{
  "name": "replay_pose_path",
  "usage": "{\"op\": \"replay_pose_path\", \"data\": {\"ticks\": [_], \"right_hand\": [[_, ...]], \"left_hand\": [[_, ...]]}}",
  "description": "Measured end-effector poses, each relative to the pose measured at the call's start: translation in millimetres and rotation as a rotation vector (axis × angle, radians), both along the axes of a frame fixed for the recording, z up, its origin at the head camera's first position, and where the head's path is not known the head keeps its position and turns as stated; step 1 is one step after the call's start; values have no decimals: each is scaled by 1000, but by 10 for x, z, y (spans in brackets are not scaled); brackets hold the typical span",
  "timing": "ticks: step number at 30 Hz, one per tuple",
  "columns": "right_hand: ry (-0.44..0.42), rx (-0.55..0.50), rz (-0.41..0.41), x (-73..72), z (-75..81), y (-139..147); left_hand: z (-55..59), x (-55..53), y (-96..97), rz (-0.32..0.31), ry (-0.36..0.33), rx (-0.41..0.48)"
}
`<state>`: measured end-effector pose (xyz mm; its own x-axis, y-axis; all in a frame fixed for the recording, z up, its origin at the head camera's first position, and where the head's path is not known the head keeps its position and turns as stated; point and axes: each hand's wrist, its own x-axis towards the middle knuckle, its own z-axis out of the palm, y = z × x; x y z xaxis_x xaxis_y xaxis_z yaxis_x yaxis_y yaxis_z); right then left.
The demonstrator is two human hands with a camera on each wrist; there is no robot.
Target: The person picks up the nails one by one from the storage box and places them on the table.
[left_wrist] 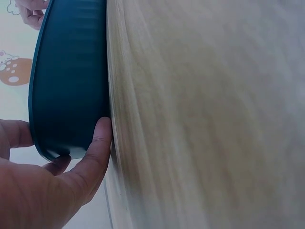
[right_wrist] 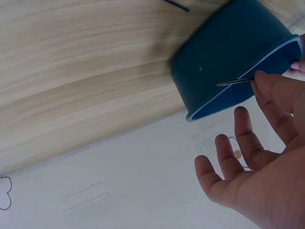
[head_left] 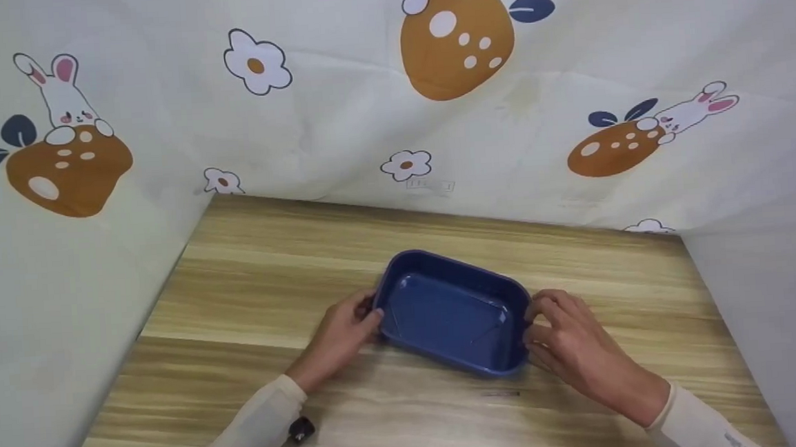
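A dark blue rectangular basin (head_left: pixel 445 317) with rounded corners sits on the wooden table. My left hand (head_left: pixel 339 334) grips its left end; in the left wrist view the thumb and fingers (left_wrist: pixel 97 138) bend about the basin's end wall (left_wrist: pixel 71 81). Beside the right end is my right hand (head_left: pixel 570 330). Its thumb and index finger pinch a thin, pointed metal piece (right_wrist: pixel 233 82) over the basin's rim, while the other fingers (right_wrist: pixel 224 148) spread apart. Another thin dark piece (head_left: pixel 502 394) lies on the table near the basin's front side.
The wooden table (head_left: pixel 234 261) has pale printed cloth walls (head_left: pixel 336 117) behind it and at both sides. A small black object (head_left: pixel 302 430) shows beside the left sleeve. Faint thin marks and glints show on the basin's floor.
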<state>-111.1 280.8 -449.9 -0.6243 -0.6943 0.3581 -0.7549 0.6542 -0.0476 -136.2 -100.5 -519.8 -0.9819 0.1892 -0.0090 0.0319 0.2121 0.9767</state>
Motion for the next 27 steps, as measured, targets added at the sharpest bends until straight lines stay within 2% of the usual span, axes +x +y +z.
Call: {"op": "replay_pose_path", "data": {"ticks": [10,15,20,27], "right_hand": [[12,-31,45,122,-26,-3],[3,-41,31,191,-46,-1],[-3,-51,26,240,-68,15],[33,-87,53,312,-106,37]], "left_hand": [[-10,2,4,-7,-21,-1],[-5,-7,8,-14,-37,18],[7,-12,13,-16,-34,11],[6,1,9,5,-22,-14]]}}
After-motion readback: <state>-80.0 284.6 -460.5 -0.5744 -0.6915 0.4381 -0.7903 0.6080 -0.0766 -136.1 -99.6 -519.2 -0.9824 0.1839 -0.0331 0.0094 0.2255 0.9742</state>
